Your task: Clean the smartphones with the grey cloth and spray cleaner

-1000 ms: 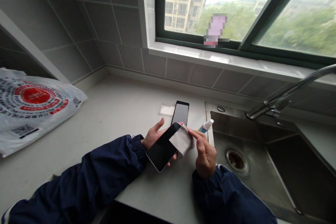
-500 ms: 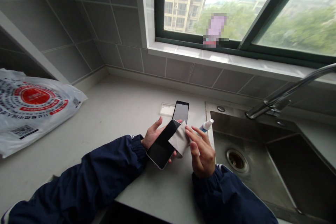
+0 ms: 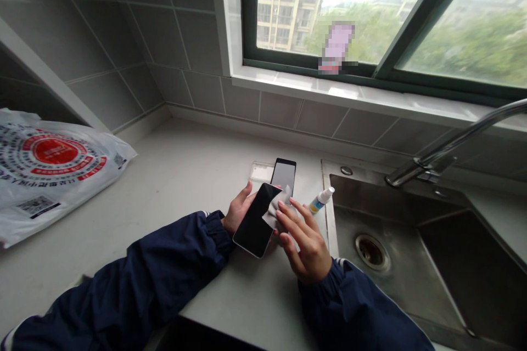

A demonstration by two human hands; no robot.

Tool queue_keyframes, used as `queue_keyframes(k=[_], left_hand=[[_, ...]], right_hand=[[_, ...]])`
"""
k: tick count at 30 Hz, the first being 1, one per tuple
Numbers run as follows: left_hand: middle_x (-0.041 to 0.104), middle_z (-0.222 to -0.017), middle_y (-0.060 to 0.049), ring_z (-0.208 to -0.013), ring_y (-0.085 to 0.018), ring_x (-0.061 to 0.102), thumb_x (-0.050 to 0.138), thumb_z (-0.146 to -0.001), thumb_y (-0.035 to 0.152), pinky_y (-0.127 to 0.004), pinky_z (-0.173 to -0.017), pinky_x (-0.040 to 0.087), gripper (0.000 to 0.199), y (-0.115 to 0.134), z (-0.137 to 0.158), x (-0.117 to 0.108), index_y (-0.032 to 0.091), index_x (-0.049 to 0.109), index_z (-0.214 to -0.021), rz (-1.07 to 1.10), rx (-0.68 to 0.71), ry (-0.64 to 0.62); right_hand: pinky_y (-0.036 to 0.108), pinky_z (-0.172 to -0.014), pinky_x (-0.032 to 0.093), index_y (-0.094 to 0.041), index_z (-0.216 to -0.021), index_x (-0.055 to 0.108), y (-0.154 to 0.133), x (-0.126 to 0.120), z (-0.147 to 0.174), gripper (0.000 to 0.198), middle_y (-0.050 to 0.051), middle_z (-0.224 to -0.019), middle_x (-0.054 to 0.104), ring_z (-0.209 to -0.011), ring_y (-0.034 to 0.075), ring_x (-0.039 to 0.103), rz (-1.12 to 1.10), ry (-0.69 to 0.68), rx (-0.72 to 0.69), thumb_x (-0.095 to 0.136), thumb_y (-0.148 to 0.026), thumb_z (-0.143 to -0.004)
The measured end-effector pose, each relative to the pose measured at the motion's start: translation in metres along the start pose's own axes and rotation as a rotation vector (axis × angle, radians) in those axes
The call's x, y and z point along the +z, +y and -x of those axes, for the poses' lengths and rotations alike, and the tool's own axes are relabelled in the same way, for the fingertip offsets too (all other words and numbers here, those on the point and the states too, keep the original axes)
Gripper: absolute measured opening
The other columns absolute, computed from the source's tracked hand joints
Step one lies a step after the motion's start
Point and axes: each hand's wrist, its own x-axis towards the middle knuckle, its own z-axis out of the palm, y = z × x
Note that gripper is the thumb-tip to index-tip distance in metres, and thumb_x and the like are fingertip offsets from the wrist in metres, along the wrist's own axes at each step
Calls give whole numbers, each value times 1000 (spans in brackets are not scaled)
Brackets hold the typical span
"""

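My left hand (image 3: 237, 211) is closed around a smartphone (image 3: 254, 224) with a dark screen, held tilted over the counter, thumb along its left side. Over the phone's upper right edge lies a light grey cleaning cloth (image 3: 272, 213) with a zigzag border. The fingers of my right hand (image 3: 308, 248) press this cloth against the phone. Beyond them, a flat phone-shaped object (image 3: 285, 173) with a grey face and dark border lies on the counter, partly covered. Beside it is a clear phone case (image 3: 261, 170). A small white-capped spray bottle (image 3: 321, 201) stands right of my right fingertips.
The pale counter (image 3: 193, 175) runs up to a tiled wall. At the left lies a printed white plastic bag (image 3: 61, 170). A steel sink (image 3: 395, 296) with a curved faucet (image 3: 453, 140) is on the right, below a window.
My right hand and the cloth have shifted slightly left and up over the phone, and the cloth is more bunched. The phone's tilt has changed a little. More of the spray bottle shows.
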Motion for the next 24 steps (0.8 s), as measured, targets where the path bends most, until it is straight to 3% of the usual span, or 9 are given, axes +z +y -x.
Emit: queue_keyframes(k=[5, 13, 20, 24], left_hand=[[65, -115, -21, -91, -28, 66, 22, -99, 60, -43, -82, 50, 72, -6, -5, -1, 11, 36, -150, 27, 70, 48], [66, -98, -16, -71, -20, 61, 26, -97, 63, -34, -69, 47, 73, -9, -5, 3, 11, 42, -147, 88, 24, 50], [66, -96, -15, -67, -19, 59, 32, -95, 64, -33, -66, 47, 73, -10, -6, 6, 10, 44, -144, 89, 22, 9], [69, -100, -16, -66, -19, 61, 34, -96, 63, -33, -68, 47, 72, -11, -6, 4, 12, 44, -145, 61, 44, 45]], right_hand=[[62, -115, 33, -13, -136, 57, -2, 0, 1, 41, 14, -144, 55, -144, 35, 37, 23, -50, -44, 54, -17, -94], [59, -118, 31, -12, -133, 57, -7, 0, 0, 41, 15, -139, 60, -141, 31, 44, -9, -130, -144, 56, -21, -93], [52, -116, 38, -12, -128, 59, -10, -2, -3, 37, 16, -133, 65, -136, 28, 50, -61, -119, -183, 57, -20, -93], [52, -116, 39, -12, -125, 61, -15, 0, -2, 35, 16, -133, 64, -137, 28, 50, -60, -158, -225, 59, -23, -92]])
